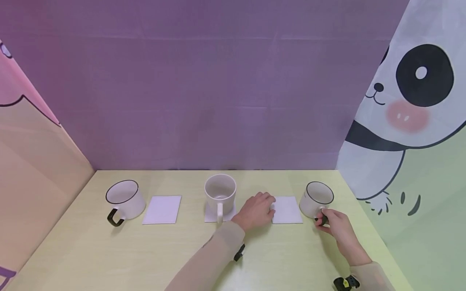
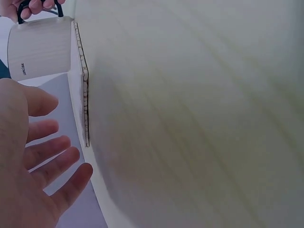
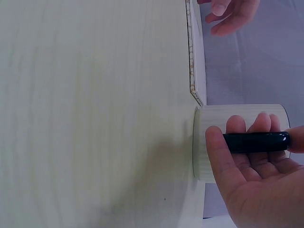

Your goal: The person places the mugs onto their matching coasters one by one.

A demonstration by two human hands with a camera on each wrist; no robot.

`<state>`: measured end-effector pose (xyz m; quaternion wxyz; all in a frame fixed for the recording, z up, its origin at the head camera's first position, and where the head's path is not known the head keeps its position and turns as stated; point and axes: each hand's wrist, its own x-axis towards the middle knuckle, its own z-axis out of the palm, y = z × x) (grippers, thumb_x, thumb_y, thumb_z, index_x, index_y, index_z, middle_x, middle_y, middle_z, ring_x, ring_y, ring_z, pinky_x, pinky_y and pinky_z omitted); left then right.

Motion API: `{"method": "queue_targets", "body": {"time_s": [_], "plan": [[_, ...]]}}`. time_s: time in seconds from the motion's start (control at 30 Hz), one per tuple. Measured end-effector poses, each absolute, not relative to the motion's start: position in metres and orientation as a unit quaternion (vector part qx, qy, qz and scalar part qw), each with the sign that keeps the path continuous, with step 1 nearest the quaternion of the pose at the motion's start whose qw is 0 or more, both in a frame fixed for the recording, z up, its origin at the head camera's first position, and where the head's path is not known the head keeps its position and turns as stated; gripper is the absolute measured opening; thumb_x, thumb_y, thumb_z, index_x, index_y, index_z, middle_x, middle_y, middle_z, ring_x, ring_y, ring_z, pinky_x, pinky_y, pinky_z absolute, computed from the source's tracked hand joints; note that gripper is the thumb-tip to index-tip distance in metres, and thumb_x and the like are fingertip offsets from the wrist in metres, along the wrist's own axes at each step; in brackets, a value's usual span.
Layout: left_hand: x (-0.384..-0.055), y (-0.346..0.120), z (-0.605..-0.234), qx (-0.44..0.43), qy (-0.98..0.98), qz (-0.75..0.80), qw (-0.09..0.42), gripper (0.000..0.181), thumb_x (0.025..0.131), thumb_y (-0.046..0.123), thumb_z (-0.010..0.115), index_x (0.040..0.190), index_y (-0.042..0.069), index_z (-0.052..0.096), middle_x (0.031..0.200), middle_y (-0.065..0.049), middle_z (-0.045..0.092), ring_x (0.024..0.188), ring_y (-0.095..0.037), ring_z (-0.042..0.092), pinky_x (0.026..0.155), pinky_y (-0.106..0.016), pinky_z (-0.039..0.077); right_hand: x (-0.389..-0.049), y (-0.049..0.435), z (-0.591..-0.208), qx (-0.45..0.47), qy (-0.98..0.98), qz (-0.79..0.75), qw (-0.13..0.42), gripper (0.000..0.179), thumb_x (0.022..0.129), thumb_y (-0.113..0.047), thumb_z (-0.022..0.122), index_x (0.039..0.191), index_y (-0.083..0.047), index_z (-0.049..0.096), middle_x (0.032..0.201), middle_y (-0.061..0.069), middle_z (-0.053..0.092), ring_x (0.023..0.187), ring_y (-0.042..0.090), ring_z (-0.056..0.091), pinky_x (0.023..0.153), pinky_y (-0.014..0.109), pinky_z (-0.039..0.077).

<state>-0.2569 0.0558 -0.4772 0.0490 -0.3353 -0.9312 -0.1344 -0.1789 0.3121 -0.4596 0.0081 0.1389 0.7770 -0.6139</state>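
On the right of the table, a white mug [image 1: 310, 205] with a dark rim stands upright just beside a square white coaster [image 1: 287, 211]. My right hand [image 1: 341, 231] grips its black handle [image 3: 256, 142], fingers curled around it. In the right wrist view the mug's base sits low at the table surface, close to the coaster's corner. My left hand [image 1: 256, 212] hovers at the left edge of that coaster, its fingers loosely bent and apart, holding nothing. In the left wrist view, the coaster [image 2: 81, 85] appears edge-on beyond those fingers [image 2: 66, 183].
A plain white mug [image 1: 220, 196] stands on a middle coaster [image 1: 209, 216], its handle toward me, left of my left hand. Farther left are another coaster [image 1: 162, 210] and a dark-rimmed mug [image 1: 132, 207] with a black handle. A purple cloth [image 1: 218, 101] hangs behind the table.
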Motion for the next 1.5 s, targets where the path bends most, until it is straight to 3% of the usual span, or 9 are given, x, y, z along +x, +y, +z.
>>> {"method": "queue_targets", "body": {"time_s": [0.4, 0.53, 0.77, 1.03, 1.27, 1.5], "plan": [[-0.264, 0.059, -0.478, -0.326, -0.939, -0.111, 0.009, 0.031, 0.099, 0.031, 0.063, 0.124, 0.014, 0.066, 0.126, 0.001, 0.063, 0.111, -0.019, 0.057, 0.089, -0.035, 0.05, -0.18, 0.311, -0.46, 0.141, 0.774, -0.617, 0.004, 0.034, 0.109, -0.017, 0.039, 0.104, 0.011, 0.058, 0.087, 0.006, 0.061, 0.079, 0.012, 0.062, 0.085, 0.033, 0.058], [-0.265, 0.061, -0.48, -0.328, -0.94, -0.097, -0.003, 0.028, 0.098, 0.037, 0.063, 0.116, 0.016, 0.066, 0.129, 0.002, 0.061, 0.112, -0.019, 0.055, 0.09, -0.036, 0.048, -0.18, 0.311, -0.46, 0.141, 0.775, -0.617, 0.003, 0.034, 0.109, -0.016, 0.039, 0.104, 0.011, 0.057, 0.087, 0.006, 0.061, 0.079, 0.012, 0.062, 0.085, 0.033, 0.058], [-0.264, 0.062, -0.479, -0.331, -0.94, -0.081, -0.001, 0.023, 0.096, 0.039, 0.066, 0.103, 0.018, 0.066, 0.119, 0.004, 0.061, 0.104, -0.018, 0.054, 0.085, -0.036, 0.047, -0.178, 0.309, -0.459, 0.144, 0.773, -0.618, 0.009, 0.034, 0.11, -0.017, 0.038, 0.106, 0.012, 0.056, 0.087, 0.006, 0.061, 0.08, 0.013, 0.062, 0.085, 0.033, 0.057], [-0.264, 0.062, -0.48, -0.327, -0.941, -0.088, -0.005, 0.023, 0.096, 0.04, 0.067, 0.105, 0.019, 0.068, 0.124, 0.005, 0.061, 0.108, -0.017, 0.055, 0.087, -0.035, 0.048, -0.177, 0.308, -0.456, 0.149, 0.765, -0.626, 0.007, 0.033, 0.109, -0.015, 0.038, 0.104, 0.011, 0.057, 0.086, 0.006, 0.06, 0.079, 0.012, 0.061, 0.084, 0.033, 0.058], [-0.264, 0.062, -0.481, -0.325, -0.941, -0.096, -0.002, 0.03, 0.095, 0.04, 0.067, 0.116, 0.018, 0.07, 0.134, 0.004, 0.06, 0.115, -0.018, 0.055, 0.09, -0.036, 0.048, -0.175, 0.311, -0.451, 0.132, 0.75, -0.648, 0.017, 0.032, 0.11, -0.013, 0.037, 0.1, 0.01, 0.058, 0.081, 0.004, 0.06, 0.081, 0.017, 0.062, 0.085, 0.036, 0.056], [-0.265, 0.062, -0.48, -0.325, -0.941, -0.1, -0.006, 0.029, 0.095, 0.039, 0.068, 0.114, 0.018, 0.07, 0.135, 0.003, 0.06, 0.117, -0.019, 0.055, 0.092, -0.037, 0.048, -0.183, 0.311, -0.439, 0.127, 0.778, -0.615, 0.026, 0.033, 0.111, -0.016, 0.037, 0.101, 0.008, 0.057, 0.084, 0.003, 0.056, 0.079, 0.015, 0.058, 0.082, 0.037, 0.056]]}}
